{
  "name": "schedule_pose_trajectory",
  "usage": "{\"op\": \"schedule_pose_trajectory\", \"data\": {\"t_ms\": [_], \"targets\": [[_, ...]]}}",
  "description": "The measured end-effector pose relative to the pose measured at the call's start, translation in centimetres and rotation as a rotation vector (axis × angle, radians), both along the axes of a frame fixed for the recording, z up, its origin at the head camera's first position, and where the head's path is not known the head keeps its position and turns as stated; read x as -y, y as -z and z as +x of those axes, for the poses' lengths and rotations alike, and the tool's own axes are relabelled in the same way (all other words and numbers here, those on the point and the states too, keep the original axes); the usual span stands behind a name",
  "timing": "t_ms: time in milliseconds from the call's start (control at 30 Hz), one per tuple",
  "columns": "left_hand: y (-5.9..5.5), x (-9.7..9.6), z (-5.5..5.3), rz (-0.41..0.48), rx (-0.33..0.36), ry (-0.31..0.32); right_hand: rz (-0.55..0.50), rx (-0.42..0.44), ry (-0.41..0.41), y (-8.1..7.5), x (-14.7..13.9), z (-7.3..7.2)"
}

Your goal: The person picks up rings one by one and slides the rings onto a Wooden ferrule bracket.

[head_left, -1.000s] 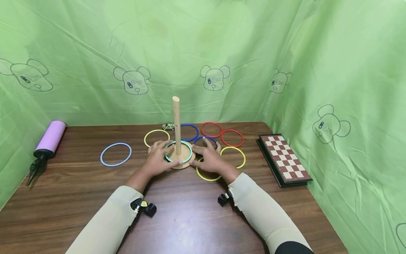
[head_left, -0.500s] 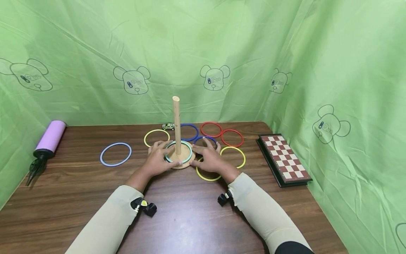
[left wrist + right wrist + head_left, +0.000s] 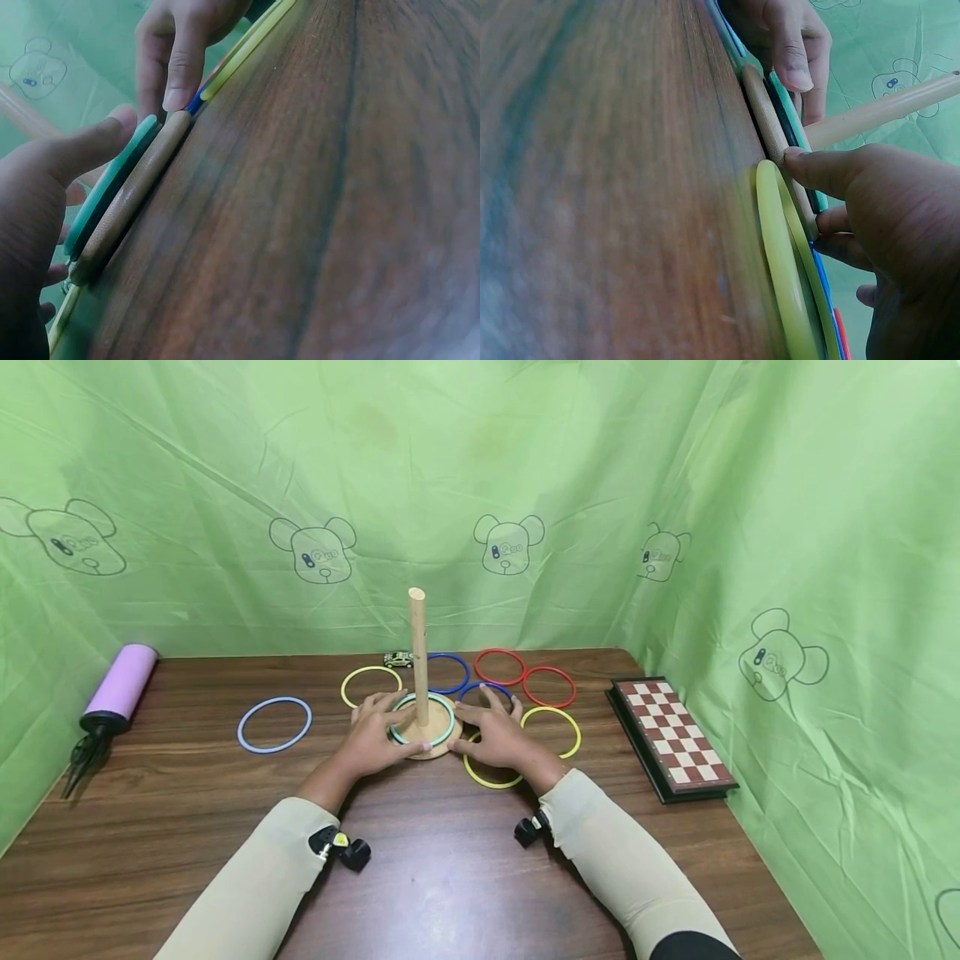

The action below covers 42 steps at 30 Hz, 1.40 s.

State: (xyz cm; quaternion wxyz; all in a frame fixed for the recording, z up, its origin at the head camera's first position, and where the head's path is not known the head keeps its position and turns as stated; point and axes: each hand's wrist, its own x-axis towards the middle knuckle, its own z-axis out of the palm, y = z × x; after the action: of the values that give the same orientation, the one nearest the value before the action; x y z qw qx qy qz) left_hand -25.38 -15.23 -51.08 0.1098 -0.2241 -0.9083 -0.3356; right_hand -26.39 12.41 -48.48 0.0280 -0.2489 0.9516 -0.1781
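Note:
A wooden peg rises upright from a round wooden base in the middle of the table. Around its foot, on the base, lies a teal ring. My left hand holds the ring's left side between thumb and fingers; the thumb tip meets the ring in the left wrist view. On the other side, my right hand grips the edge of the base, with thumb and fingertips spread along it in the right wrist view. Its forearm and palm pass over a yellow ring.
Behind the hands lie blue rings, red rings and another yellow ring, near a toy car. A light blue ring and a purple pump are left. A chessboard lies right.

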Motion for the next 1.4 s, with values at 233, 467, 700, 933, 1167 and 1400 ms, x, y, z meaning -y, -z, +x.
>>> {"op": "schedule_pose_trajectory", "data": {"t_ms": [233,467,700,933,1167,1400], "targets": [[-0.4,1.4,-0.3,-0.025,-0.02,-0.014,-0.004,0.012,-0.004,0.1,0.0,0.0],[-0.2,4.0,-1.1,-0.018,-0.064,-0.093,-0.024,0.03,-0.005,-0.1,0.0,0.0],[-0.1,5.7,-1.3,0.021,-0.086,-0.144,-0.017,0.035,-0.01,0.0,0.2,0.0],[0.0,5.9,-1.9,0.04,-0.042,-0.185,-0.002,0.027,0.007,-0.1,0.0,0.1],[0.2,6.1,-2.9,-0.168,0.0,-0.263,-0.022,0.028,0.002,0.2,-0.2,-0.1],[0.5,6.3,-3.7,-0.253,0.051,-0.283,-0.014,0.035,0.001,0.2,-0.2,-0.2]]}}
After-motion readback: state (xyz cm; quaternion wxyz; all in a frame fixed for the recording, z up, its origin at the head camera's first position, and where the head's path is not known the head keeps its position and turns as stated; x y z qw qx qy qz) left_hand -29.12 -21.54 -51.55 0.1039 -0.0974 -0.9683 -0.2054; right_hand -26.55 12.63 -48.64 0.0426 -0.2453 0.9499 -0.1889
